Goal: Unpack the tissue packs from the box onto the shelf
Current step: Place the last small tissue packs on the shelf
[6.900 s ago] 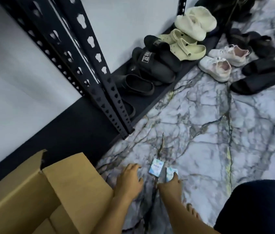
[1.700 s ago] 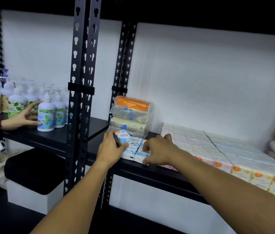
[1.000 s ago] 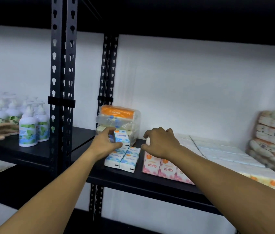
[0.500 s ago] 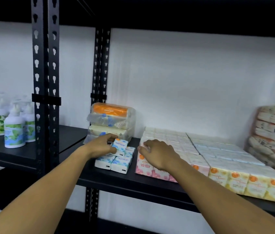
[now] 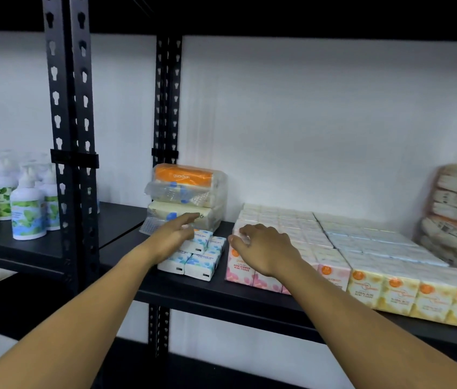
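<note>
While both forearms reach up from the bottom of the frame, the left hand [image 5: 172, 238] lies flat with fingers spread on the upper blue tissue packs [image 5: 193, 255], a small stack at the centre of the frame on the black shelf [image 5: 221, 297]. It presses on them without closing round any. The right hand [image 5: 263, 252] sits just right of it, fingers curled loosely over the near-left corner of the pink tissue block [image 5: 242, 272], holding nothing that I can see. The two hands are apart, with a narrow gap of bare shelf between stack and block below them. The blue packs run with their long axis from front to back, short printed ends toward the camera. The left hand is plainly the nearer. I judge the next move to be a nudge squaring the stack, rightward toward the pink block or back toward the wrapped bundles [image 5: 186, 196] behind.
</note>
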Available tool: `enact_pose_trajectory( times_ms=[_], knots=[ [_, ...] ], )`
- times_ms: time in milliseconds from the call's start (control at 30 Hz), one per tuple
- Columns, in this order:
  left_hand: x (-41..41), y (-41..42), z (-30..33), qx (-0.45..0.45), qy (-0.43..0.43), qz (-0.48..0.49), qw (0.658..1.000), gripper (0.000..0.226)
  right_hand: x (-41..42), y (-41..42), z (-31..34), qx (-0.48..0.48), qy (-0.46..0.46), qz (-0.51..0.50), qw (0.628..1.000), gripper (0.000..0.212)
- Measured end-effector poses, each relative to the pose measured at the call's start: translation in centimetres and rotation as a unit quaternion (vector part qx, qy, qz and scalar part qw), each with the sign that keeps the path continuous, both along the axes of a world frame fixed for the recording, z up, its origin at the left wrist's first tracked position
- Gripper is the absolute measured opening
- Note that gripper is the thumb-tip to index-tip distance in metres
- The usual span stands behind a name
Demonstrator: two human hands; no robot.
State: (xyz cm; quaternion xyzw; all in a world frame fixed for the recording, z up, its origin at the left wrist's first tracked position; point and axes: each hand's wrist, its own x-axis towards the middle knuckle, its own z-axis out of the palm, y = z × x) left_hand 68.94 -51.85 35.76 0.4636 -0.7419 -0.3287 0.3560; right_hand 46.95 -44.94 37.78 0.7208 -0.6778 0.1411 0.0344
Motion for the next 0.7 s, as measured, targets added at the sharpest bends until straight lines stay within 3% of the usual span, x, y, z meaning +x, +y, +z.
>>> enact_pose_trajectory(
  times_ms=[167,500,600,700],
  knots=[
    [-0.6,-0.09,-0.5,-0.048,-0.097,0.018,0.994,0.041,-0.11,-0.12,-0.11,-0.002,-0.002,0.0,1.0,0.063],
    [-0.62,-0.42,-0.71,-0.046,-0.094,0.024,0.994,0.036,-0.35,-0.48,-0.29,-0.006,-0.015,0.004,1.0,0.059],
    [-0.66,-0.33,-0.65,-0.043,-0.102,0.029,0.993,0.038,-0.37,-0.58,-0.4,-0.005,-0.014,0.005,1.0,0.058],
    [-0.53,0.34,-0.44,-0.054,-0.108,0.038,0.992,0.062,-0.41,-0.66,-0.29,-0.005,-0.018,0.007,1.0,0.059]
  ],
)
